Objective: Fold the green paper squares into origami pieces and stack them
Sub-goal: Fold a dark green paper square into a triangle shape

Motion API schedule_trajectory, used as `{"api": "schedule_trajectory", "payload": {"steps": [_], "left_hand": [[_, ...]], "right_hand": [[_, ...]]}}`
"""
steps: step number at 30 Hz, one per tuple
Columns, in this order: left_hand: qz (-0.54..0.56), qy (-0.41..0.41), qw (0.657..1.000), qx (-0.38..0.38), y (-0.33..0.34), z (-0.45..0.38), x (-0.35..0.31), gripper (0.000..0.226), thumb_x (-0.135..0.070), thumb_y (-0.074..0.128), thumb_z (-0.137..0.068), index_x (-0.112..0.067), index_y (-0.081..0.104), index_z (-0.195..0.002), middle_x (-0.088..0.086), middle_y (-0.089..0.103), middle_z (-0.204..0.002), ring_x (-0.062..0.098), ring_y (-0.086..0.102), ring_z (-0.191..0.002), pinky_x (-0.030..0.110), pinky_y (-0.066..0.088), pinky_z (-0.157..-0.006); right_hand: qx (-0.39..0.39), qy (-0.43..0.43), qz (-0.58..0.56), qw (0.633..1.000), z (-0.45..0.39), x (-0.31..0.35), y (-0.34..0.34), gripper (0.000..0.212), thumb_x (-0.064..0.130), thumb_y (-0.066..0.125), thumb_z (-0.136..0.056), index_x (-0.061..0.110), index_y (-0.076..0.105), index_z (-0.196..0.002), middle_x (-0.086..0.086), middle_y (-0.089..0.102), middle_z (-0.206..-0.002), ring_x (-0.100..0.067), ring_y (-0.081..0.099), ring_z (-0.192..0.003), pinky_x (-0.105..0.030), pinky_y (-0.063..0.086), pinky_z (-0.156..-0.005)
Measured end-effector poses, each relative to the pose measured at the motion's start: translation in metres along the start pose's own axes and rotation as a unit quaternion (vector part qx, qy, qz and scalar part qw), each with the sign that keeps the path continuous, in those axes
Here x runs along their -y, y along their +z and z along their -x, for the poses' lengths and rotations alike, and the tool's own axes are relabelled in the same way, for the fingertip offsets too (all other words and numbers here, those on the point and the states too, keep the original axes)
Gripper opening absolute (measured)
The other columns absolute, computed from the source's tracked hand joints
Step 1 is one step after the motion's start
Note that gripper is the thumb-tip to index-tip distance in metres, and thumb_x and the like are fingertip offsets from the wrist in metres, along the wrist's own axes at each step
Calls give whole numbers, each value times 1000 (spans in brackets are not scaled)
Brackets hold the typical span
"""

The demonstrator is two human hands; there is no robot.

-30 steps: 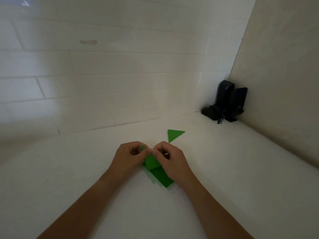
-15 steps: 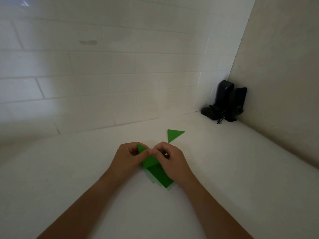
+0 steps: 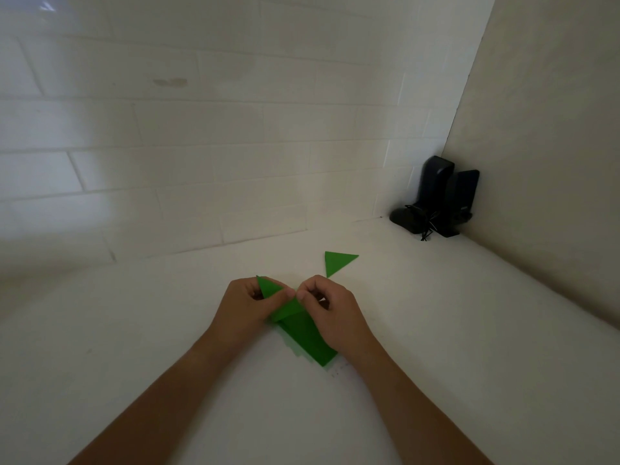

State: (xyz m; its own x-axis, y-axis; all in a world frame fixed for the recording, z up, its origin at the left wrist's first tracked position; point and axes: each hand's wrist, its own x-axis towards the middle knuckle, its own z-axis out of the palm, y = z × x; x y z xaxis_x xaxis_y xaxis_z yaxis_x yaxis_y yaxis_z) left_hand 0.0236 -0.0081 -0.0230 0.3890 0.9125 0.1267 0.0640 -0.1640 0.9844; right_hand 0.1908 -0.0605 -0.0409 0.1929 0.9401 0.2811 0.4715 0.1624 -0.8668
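left hand [image 3: 246, 305], right hand [image 3: 330, 308]: both pinch green paper [image 3: 295, 317] | white surface [image 3: 436, 330] (tiled wall behind) | left flap now raised higher

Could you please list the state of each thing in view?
left hand: pinching the paper being folded
right hand: pinching the same paper
paper being folded: partly folded, above the stack
green paper stack: flat on counter
folded triangle: lying apart, untouched

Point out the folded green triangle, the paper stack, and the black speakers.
Folded triangle [image 3: 338, 262]: head view, centre of its face.
Paper stack [image 3: 307, 342]: head view, exposed top sheet.
Black speakers [image 3: 436, 193]: head view, left speaker's front.
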Motion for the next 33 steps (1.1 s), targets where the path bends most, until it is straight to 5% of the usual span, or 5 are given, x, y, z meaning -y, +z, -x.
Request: {"api": "schedule_trajectory", "payload": {"steps": [14, 21, 33], "left_hand": [[27, -23, 999, -17, 0, 2, -5, 6, -14, 77, -90, -10, 82, -90, 6, 80, -84, 17, 77, -78, 18, 57, -66], [35, -26, 998, -34, -5, 1, -4, 9, -13, 76, -91, -7, 81, -87, 11, 79, -84, 21, 76, -77, 22, 59, -68], [56, -31, 997, -50, -8, 0, -5, 9, -15, 77, -90, -8, 81, -89, 9, 80, -85, 17, 76, -77, 18, 57, -67]], "right_hand": [[-22, 16, 9, 1000, -1, -1, 0, 22, 22, 60, -104, 30, 63, -84, -3, 68, -82, -25, 60, -75, -25, 47, -64], [-32, 19, 9, 999, -1, 2, -1, 22, 21, 63, -103, 31, 64, -83, 10, 66, -79, 3, 57, -72, -11, 45, -68], [-40, 63, -1, 997, -2, 1, -3, 18, 20, 55, -106, 24, 64, -91, 8, 67, -86, -5, 62, -83, -14, 47, -74]]}}
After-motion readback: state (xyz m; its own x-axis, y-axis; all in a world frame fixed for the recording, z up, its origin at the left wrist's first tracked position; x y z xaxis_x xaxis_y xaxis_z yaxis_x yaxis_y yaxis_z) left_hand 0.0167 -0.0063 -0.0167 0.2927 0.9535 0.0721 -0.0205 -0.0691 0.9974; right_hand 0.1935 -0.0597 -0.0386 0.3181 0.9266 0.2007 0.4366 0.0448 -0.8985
